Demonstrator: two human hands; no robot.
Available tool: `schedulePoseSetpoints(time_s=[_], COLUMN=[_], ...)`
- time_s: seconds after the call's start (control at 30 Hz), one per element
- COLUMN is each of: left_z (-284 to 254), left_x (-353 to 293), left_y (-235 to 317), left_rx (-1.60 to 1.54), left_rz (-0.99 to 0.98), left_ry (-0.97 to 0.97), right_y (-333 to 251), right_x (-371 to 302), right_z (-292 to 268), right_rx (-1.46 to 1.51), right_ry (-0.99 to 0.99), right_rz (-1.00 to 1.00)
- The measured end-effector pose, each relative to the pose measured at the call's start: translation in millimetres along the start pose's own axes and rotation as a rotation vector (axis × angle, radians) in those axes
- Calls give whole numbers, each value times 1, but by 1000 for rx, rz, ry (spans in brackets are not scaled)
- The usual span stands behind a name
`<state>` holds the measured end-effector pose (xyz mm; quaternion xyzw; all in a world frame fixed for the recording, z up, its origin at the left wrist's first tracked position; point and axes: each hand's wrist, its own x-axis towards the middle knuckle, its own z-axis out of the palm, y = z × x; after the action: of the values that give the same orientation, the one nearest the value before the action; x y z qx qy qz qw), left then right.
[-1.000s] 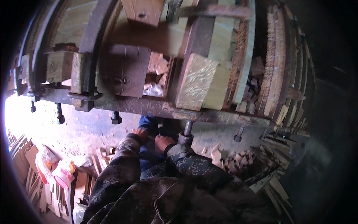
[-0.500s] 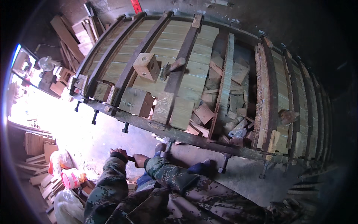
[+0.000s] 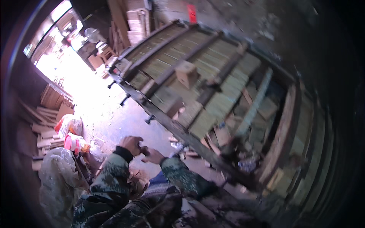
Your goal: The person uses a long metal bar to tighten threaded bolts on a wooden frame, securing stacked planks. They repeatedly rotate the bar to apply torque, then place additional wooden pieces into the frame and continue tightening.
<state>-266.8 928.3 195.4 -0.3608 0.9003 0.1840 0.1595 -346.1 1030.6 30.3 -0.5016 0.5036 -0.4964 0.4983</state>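
My left hand (image 3: 131,144) is in front of me over the bright floor, its fingers curled closed. Close beside it, my right hand (image 3: 153,156) points toward it with bent fingers, also closed. A small dark patch lies between the two hands; blur hides what it is, and whatever they hold cannot be made out. Right of my hands stands a large clamping rack (image 3: 207,146) with dark metal bars over pale wooden boards (image 3: 215,117). On the rack sit a wooden block with holes (image 3: 186,74) and a hammer-like tool (image 3: 211,83), blurred.
Bolts (image 3: 149,119) stick out from the rack's near edge. Wood offcuts (image 3: 224,135) fill a gap in it. On the left are a pink-and-white tub (image 3: 71,143), a clear plastic bag (image 3: 57,171) and stacked wood strips (image 3: 47,135). A bright doorway (image 3: 57,45) stands at far left.
My view has swung left, so the rack sits further right and tilted. My hands were beside the rack with a dark piece between them; now they are closer together and raised.
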Motion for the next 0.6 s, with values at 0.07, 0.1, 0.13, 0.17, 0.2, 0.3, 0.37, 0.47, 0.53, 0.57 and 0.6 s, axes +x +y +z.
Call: schedulePoseSetpoints(time_s=[0.07,0.1,0.13,0.17,0.2,0.3,0.37,0.47,0.53,0.57,0.6], left_z=[3,7,11,16,22,39,56,85,103,112,122], left_x=[-3,3,8,11,16,25,28,29,38,44,51], left_y=[-28,-40,-53,-63,-72,-100,-107,-112,-107,-106,-105], left_rx=[-628,-938,-1094,-1238,-1716,-2333,-2431,-2569,-2534,-2508,-2507], left_rz=[52,58,122,152,24,-107,-150,137,117,79,16], left_ry=[108,179,170,156,10,-208,-283,-585,-433,-429,-244], right_y=[-17,-24,-30,-36,-43,-67,-84,-98,-92,-86,-77], right_x=[19,36,50,60,80,113,114,107,104,104,107], right_z=[1,0,-1,-1,-1,18,17,17,17,19,20], right_rx=[231,285,242,208,215,-389,42,201,234,74,-38], right_ry=[-80,-182,-195,-221,-258,-65,-166,-163,-150,-113,-123], right_rz=[122,263,228,172,56,-701,135,586,539,449,304])
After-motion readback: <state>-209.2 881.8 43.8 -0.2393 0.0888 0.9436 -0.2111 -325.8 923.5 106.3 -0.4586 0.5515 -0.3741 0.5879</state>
